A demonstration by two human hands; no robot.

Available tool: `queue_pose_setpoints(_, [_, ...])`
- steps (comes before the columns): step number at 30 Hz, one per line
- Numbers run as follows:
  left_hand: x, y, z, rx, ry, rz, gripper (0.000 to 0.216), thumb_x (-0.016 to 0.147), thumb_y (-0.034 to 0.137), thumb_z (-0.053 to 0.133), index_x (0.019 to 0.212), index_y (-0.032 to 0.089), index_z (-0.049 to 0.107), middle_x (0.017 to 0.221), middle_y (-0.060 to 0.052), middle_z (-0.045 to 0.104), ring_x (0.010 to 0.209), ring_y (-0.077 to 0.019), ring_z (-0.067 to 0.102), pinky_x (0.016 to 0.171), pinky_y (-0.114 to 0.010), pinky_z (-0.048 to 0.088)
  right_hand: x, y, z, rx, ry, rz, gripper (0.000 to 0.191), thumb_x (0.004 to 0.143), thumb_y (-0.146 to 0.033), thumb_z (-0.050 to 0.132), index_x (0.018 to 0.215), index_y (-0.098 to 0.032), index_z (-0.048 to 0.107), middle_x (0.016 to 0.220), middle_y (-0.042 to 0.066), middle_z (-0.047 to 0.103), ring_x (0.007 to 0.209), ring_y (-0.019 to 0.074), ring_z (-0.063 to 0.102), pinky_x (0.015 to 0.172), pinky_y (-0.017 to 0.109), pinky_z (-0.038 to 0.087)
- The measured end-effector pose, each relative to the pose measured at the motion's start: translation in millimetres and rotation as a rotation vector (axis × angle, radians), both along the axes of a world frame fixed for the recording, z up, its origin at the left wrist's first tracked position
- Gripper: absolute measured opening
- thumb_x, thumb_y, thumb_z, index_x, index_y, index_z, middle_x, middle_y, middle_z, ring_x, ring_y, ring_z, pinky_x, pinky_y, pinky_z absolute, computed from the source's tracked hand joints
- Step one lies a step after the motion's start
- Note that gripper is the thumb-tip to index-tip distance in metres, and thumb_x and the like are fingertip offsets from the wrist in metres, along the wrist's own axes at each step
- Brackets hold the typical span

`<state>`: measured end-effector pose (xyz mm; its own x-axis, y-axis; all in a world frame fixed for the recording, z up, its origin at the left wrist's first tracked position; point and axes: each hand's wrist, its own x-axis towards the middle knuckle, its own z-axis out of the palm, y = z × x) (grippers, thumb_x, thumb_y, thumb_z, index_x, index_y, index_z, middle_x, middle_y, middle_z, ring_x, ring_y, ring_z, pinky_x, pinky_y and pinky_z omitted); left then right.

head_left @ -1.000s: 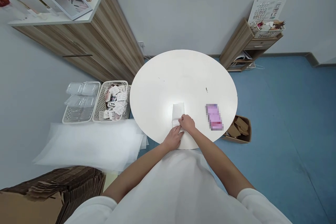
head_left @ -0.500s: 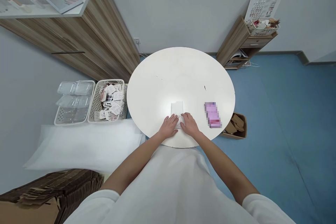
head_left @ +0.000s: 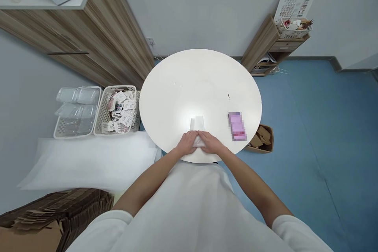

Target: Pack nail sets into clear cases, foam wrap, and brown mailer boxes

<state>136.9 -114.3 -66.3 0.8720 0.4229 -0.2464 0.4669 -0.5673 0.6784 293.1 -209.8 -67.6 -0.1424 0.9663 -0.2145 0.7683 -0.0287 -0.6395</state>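
Note:
A folded white sheet (head_left: 197, 123), thin and slightly see-through, lies on the white oval table (head_left: 177, 75) near its front edge. My left hand (head_left: 186, 143) grips the left side of its near end, fingers over the top and thumb toward me. On the right side, my right hand (head_left: 210, 143) holds it the same way, the fingertips of both hands almost meeting. The sheet's far end sticks out beyond my fingers, with an uneven edge. Part of the fold is hidden beneath my hands.
A blurred purple object (head_left: 237, 126) lies on the table to the right. At left stand a basket of printed cards (head_left: 102, 116), a basket of clear plastic trays (head_left: 60, 130) and a stack of white sheets (head_left: 88, 161). A cardboard box (head_left: 270, 147) is on the floor at right.
My hands have gone from lying flat on the sheet to gripping its near end, which is now bunched or folded up. The view has shifted slightly.

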Motion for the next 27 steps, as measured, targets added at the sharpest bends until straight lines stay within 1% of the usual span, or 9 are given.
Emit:
queue_pose_setpoints(3, [-13.7,-11.7,1.6,-0.100,-0.018,0.034,0.064,0.057,0.016,0.060,0.118,0.022,0.043,0.119,-0.009,0.049,0.114,-0.0283,0.041,0.097,-0.042,0.028,-6.7,-15.3,5.3,-0.013,0.069,0.012,0.076,0.068,-0.027,0.059,0.133,-0.014,0.023,0.127,0.014,0.043,0.117,0.0246,0.038,0.094,0.040,0.036])
queue_pose_setpoints(7, [-16.0,-11.1,6.1,-0.195,-0.049,0.138,0.048,0.054,0.014,0.062,0.100,0.025,0.055,0.108,-0.006,0.056,0.107,-0.0273,0.047,0.096,-0.040,0.031,-8.5,-17.4,11.1,-0.066,0.136,-0.050,0.047,0.071,-0.029,0.056,0.115,-0.016,0.046,0.110,0.009,0.055,0.102,0.0224,0.047,0.086,0.036,0.039])
queue_pose_setpoints(10, [-7.2,0.4,7.5,-0.184,-0.074,0.219,0.028,0.055,0.017,0.063,0.082,0.024,0.060,0.101,-0.005,0.057,0.105,-0.0268,0.047,0.092,-0.037,0.035,-3.8,-4.4,12.4,-0.137,0.181,-0.167,0.022,0.076,-0.031,0.049,0.092,-0.017,0.055,0.094,0.006,0.057,0.089,0.0194,0.051,0.078,0.032,0.041])
queue_pose_setpoints(13, [-0.9,9.3,4.3,-0.218,-0.051,0.340,0.009,0.065,0.028,0.059,0.071,0.021,0.058,0.086,-0.005,0.057,0.087,-0.0228,0.053,0.077,-0.034,0.042,-0.7,9.9,7.4,-0.185,0.193,-0.371,0.027,0.083,-0.038,0.038,0.082,-0.017,0.055,0.090,0.005,0.055,0.084,0.0171,0.051,0.072,0.028,0.042])
queue_pose_setpoints(16, [0.3,10.1,-1.9,-0.295,-0.063,0.509,0.019,0.071,0.037,0.056,0.079,0.020,0.056,0.073,-0.002,0.056,0.068,-0.0170,0.053,0.064,-0.030,0.042,-2.8,18.9,-2.6,-0.209,0.163,-0.516,0.032,0.085,-0.040,0.031,0.082,-0.017,0.054,0.084,0.004,0.055,0.077,0.0158,0.052,0.068,0.027,0.042])
queue_pose_setpoints(18, [0.3,8.1,-6.0,-0.281,-0.081,0.630,0.027,0.069,0.037,0.059,0.089,0.020,0.054,0.079,-0.003,0.057,0.068,-0.0159,0.053,0.066,-0.029,0.042,-5.9,22.1,-9.1,-0.191,0.153,-0.584,0.028,0.084,-0.038,0.036,0.092,-0.018,0.053,0.087,0.004,0.055,0.079,0.0158,0.052,0.069,0.027,0.042])
queue_pose_setpoints(20, [0.9,6.1,-9.0,-0.236,-0.065,0.714,0.035,0.067,0.036,0.062,0.096,0.019,0.053,0.088,-0.005,0.056,0.073,-0.0163,0.053,0.069,-0.030,0.042,-8.6,23.7,-13.8,-0.169,0.149,-0.658,0.031,0.082,-0.036,0.040,0.106,-0.018,0.048,0.093,0.005,0.055,0.083,0.0162,0.053,0.072,0.027,0.043])
queue_pose_setpoints(24, [1.4,3.1,-9.7,-0.196,0.002,0.735,0.046,0.068,0.038,0.062,0.107,0.017,0.049,0.099,-0.010,0.053,0.079,-0.0189,0.054,0.072,-0.033,0.043,-10.4,21.9,-14.1,-0.177,0.132,-0.734,0.047,0.080,-0.039,0.042,0.121,-0.016,0.038,0.096,0.007,0.054,0.088,0.0174,0.053,0.074,0.028,0.045])
queue_pose_setpoints(27, [-1.3,-1.8,-5.0,-0.125,0.030,0.717,0.048,0.075,0.037,0.054,0.116,0.017,0.043,0.111,-0.012,0.049,0.088,-0.0208,0.054,0.076,-0.035,0.044,-11.9,15.8,-6.7,-0.111,0.097,-0.726,0.048,0.082,-0.038,0.038,0.125,-0.016,0.034,0.107,0.009,0.050,0.096,0.0190,0.051,0.077,0.031,0.045])
